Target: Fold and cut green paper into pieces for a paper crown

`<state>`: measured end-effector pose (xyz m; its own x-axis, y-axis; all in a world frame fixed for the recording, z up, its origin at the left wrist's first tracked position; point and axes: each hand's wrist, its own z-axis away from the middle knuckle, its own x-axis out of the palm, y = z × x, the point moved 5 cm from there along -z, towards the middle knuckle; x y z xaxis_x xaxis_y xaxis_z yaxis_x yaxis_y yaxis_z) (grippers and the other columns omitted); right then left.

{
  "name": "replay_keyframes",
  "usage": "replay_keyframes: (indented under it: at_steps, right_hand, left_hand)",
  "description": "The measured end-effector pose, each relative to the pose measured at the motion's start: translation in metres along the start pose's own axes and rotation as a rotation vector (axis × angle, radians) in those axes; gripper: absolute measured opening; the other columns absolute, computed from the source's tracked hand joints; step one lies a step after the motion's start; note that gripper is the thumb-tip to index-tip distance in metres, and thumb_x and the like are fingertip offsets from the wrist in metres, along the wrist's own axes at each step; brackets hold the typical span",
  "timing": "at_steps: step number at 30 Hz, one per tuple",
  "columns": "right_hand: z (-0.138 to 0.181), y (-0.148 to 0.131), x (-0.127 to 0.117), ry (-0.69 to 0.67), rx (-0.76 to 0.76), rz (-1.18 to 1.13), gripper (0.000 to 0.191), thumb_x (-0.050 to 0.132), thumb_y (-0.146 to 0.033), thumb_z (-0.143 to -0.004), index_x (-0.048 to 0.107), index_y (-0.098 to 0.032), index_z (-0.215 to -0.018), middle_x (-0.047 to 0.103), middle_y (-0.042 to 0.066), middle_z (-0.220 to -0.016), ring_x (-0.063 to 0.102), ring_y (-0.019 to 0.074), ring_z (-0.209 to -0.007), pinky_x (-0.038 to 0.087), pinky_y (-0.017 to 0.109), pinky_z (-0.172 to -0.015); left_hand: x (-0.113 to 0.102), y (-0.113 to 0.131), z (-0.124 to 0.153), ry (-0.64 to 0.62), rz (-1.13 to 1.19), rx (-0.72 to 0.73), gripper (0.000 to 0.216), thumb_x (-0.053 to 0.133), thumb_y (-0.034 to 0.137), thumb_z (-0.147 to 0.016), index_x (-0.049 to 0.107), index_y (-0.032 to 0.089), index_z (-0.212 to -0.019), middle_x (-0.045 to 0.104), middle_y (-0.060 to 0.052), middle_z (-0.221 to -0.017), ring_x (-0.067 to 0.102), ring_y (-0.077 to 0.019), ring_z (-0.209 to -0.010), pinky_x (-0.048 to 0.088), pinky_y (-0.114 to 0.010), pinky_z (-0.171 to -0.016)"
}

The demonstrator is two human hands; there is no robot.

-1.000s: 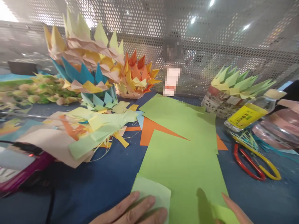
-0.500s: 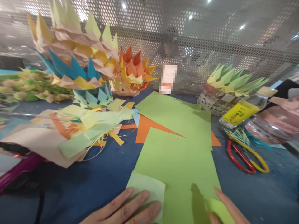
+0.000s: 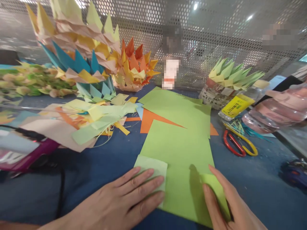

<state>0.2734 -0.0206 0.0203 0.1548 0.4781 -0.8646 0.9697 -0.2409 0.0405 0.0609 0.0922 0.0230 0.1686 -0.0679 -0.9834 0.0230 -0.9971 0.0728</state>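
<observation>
My left hand [image 3: 124, 199] lies flat with fingers stretched out, its fingertips pressing a small pale green paper piece [image 3: 154, 166] onto the blue table. That piece overlaps the near left corner of a large green paper sheet [image 3: 177, 150]. My right hand [image 3: 226, 203] is at the sheet's near right corner, thumb and fingers closed on a lifted flap [image 3: 214, 185] of the same sheet. More green sheets and an orange sheet [image 3: 153, 119] lie beyond.
Red and yellow-handled scissors [image 3: 237, 145] lie to the right, with a yellow-labelled bottle [image 3: 237, 105] and a pink container [image 3: 280, 111] behind. A heap of paper scraps [image 3: 96, 118], a purple tool with black cord [image 3: 31, 153] and spiky paper models [image 3: 79, 54] fill the left. A perforated metal screen [image 3: 216, 32] closes the back.
The view has tilted down, so both hands show more fully. The right hand's fingers have closed further over the green flap. The left hand still presses the pale piece.
</observation>
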Motion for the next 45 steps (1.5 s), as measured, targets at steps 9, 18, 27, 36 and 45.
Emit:
replay_keyframes:
  at_steps: [9, 18, 27, 36, 45]
  right_hand:
    - [-0.013, -0.018, -0.014, 0.106, 0.041, -0.019, 0.039, 0.034, -0.036, -0.098, 0.057, -0.012, -0.119, 0.075, 0.009, -0.097, 0.074, 0.0213, -0.075, 0.058, 0.029, -0.058]
    - [-0.012, -0.019, -0.014, 0.165, 0.033, -0.041, 0.04, 0.035, -0.035, -0.098, 0.058, -0.01, -0.119, 0.075, 0.011, -0.094, 0.072, 0.0204, -0.072, 0.055, 0.029, -0.057]
    - [-0.004, -0.055, -0.033, 0.368, -0.159, 0.006, 0.034, 0.058, -0.018, -0.086, 0.061, -0.012, -0.119, 0.066, 0.014, -0.113, 0.062, 0.0273, -0.105, 0.049, 0.041, -0.089]
    - [-0.007, -0.096, 0.001, 0.173, -0.617, 0.025, 0.051, 0.042, -0.038, -0.09, 0.056, -0.007, -0.127, 0.058, 0.01, -0.133, 0.057, 0.0218, -0.119, 0.054, 0.031, -0.088]
    - [0.0, -0.086, 0.016, 0.147, -0.719, 0.13, 0.05, 0.043, -0.03, -0.087, 0.055, -0.006, -0.129, 0.056, 0.01, -0.135, 0.056, 0.0211, -0.121, 0.053, 0.029, -0.09]
  left_hand:
    - [-0.007, 0.003, 0.008, -0.092, 0.233, -0.088, 0.078, 0.056, 0.049, -0.088, 0.015, 0.026, -0.151, 0.025, -0.003, -0.154, 0.024, -0.0245, -0.141, 0.023, -0.041, -0.115]
    - [-0.01, 0.006, 0.006, -0.142, 0.281, -0.123, 0.073, 0.046, 0.057, -0.09, 0.013, 0.03, -0.15, 0.02, -0.001, -0.155, 0.019, -0.0247, -0.142, 0.02, -0.044, -0.116]
    - [-0.015, 0.009, 0.007, -0.105, 0.233, -0.102, 0.071, 0.047, 0.053, -0.091, 0.016, 0.028, -0.15, 0.023, -0.003, -0.154, 0.024, -0.025, -0.14, 0.025, -0.044, -0.113]
    - [-0.026, 0.01, -0.001, -0.037, 0.095, -0.038, 0.075, 0.056, 0.046, -0.089, 0.02, 0.021, -0.15, 0.039, -0.009, -0.147, 0.037, -0.0232, -0.135, 0.036, -0.039, -0.108]
    - [-0.015, 0.009, 0.015, 0.072, -0.007, -0.061, 0.075, 0.055, 0.039, -0.091, 0.016, 0.015, -0.15, 0.031, -0.009, -0.151, 0.031, -0.0199, -0.138, 0.031, -0.031, -0.111]
